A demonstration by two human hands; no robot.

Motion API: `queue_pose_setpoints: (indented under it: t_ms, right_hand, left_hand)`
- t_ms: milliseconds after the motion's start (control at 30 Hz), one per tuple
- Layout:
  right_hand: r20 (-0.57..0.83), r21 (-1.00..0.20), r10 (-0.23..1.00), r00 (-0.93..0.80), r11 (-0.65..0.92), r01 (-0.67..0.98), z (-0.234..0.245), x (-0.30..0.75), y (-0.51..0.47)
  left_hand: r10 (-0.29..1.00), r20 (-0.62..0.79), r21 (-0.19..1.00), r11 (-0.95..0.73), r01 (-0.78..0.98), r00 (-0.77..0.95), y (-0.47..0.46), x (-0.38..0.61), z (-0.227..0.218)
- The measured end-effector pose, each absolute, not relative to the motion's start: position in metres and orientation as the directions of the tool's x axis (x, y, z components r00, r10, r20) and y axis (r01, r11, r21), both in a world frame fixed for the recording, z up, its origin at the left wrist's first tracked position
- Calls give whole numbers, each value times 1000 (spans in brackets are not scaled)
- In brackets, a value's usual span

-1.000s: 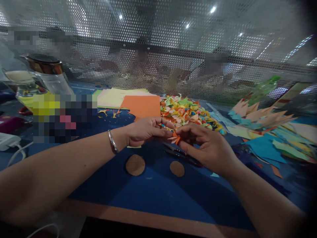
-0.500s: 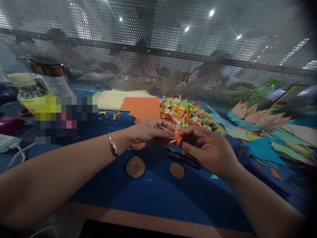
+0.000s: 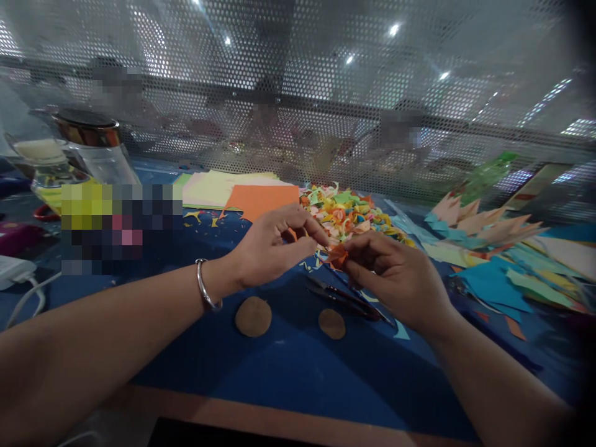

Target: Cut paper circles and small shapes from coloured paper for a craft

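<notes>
My right hand pinches a small orange folded paper piece between thumb and fingers, above the blue table. It looks like a paper flower, partly covered by the fingers. My left hand, with a silver bangle at the wrist, is just left of it. Its index fingertip is at the paper's edge, and the thumb and fingers are curved with a gap between them. Below the hands lie dark scissors and two round brown discs. Behind them is a heap of colourful curled paper pieces.
Orange sheets and pale yellow sheets lie at the back. On the right are pointed peach paper shapes and blue paper. A lidded jar and bottle stand left, near a white plug. A perforated metal screen rises behind.
My left hand has shifted up and its fingers have loosened from the orange paper piece. The piece has turned and looks more spread in my right hand.
</notes>
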State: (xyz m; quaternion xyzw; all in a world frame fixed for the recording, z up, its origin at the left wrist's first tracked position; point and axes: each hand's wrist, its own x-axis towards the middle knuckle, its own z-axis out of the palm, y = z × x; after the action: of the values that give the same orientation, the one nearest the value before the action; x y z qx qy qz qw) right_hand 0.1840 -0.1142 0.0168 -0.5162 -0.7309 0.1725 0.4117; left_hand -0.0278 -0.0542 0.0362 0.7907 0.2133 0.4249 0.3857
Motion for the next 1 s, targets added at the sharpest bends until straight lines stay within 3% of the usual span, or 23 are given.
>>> queue_pose_setpoints:
  t_ms: [667,1000]
  right_hand:
    - [398,-684,908,-130,388,618,18,186,-115]
    - [416,-664,899,-135,401,631,19,183,-116]
  left_hand:
    - [641,493,730,-673,121,588,-60,-25,34]
    - [646,401,777,-615,131,650,-56,-24,29]
